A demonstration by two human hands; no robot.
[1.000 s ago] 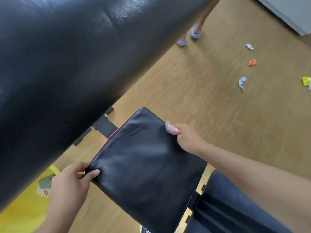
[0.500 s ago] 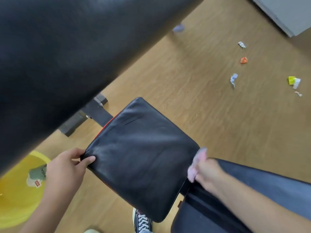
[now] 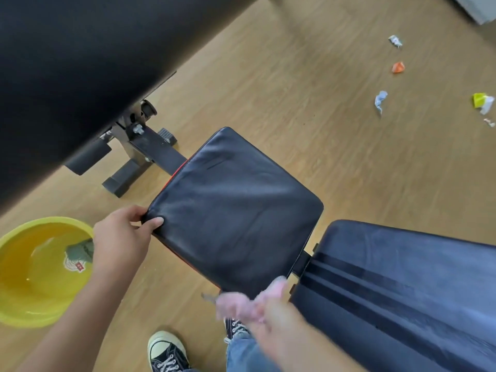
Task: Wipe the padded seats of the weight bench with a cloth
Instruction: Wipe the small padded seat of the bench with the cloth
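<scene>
The small black padded seat (image 3: 236, 205) of the weight bench tilts in the middle of the view. My left hand (image 3: 123, 237) grips its left corner, thumb on top. My right hand (image 3: 271, 315), blurred by motion, is closed on a pink cloth (image 3: 236, 304) at the seat's near edge. The longer black back pad (image 3: 402, 291) lies to the right. A second large black pad (image 3: 80, 63) fills the upper left.
A yellow basin (image 3: 24, 312) with water and a grey cloth stands on the wooden floor at the left. The bench's black metal frame (image 3: 145, 154) shows under the upper pad. Scraps of litter (image 3: 397, 67) lie at the far right. My sneakers (image 3: 166, 350) are below.
My right hand has swept the pink cloth from the seat's far right edge down to its near edge. The left hand has kept its grip on the corner. The view has tilted down.
</scene>
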